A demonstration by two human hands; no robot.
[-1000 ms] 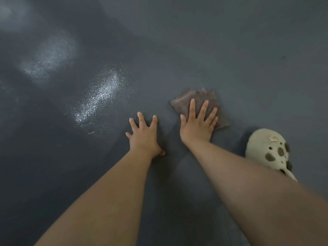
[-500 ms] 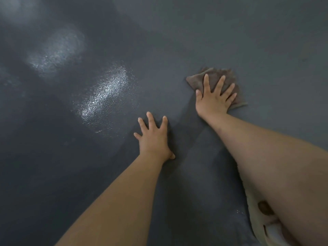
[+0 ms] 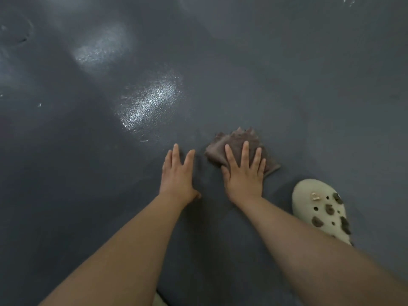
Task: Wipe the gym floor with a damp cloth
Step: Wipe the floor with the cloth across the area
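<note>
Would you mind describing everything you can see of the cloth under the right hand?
The cloth is a brownish, soft-looking fabric, bunched and folded rather than spread flat, with pointed corners sticking up at its far edge and a flap poking out to the right. It lies on the dark grey floor, pinned under the right hand, whose straight, spread fingers press flat on top and hide its near part. The left hand rests on the floor beside it, not touching. Whether it is damp cannot be told.

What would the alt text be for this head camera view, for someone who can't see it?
A person's right hand presses a brown cloth flat on a dark grey floor, while the left hand rests flat beside it. A cream clog sits at right.
</note>
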